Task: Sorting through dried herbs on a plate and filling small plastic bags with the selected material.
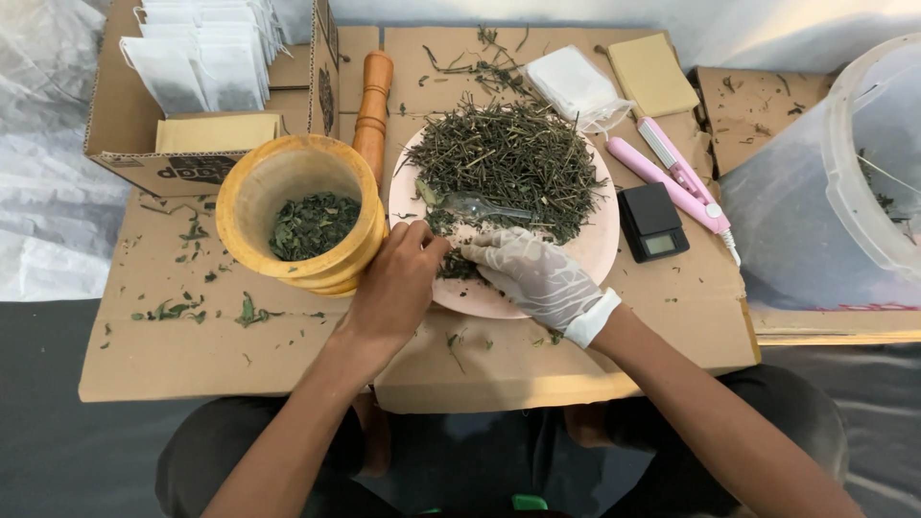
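Note:
A pink plate (602, 251) heaped with dried green stems and leaves (508, 163) lies on cardboard in front of me. A clear plastic spoon (470, 204) rests on the pile. My bare left hand (398, 283) sits at the plate's near left rim, fingertips pinched at a small clump of herbs (455, 267). My right hand (532, 276), in a thin white glove, meets it from the right, fingertips on the same clump. A wooden mortar (297, 223) holding crushed green leaves stands just left of my left hand.
A wooden pestle (372, 101) lies behind the mortar. A cardboard box (125, 144) of white sachets is at back left. A small black scale (651, 222), a pink sealing tool (676, 177), a bag of sachets (576, 86) and a large clear tub (863, 173) sit at right.

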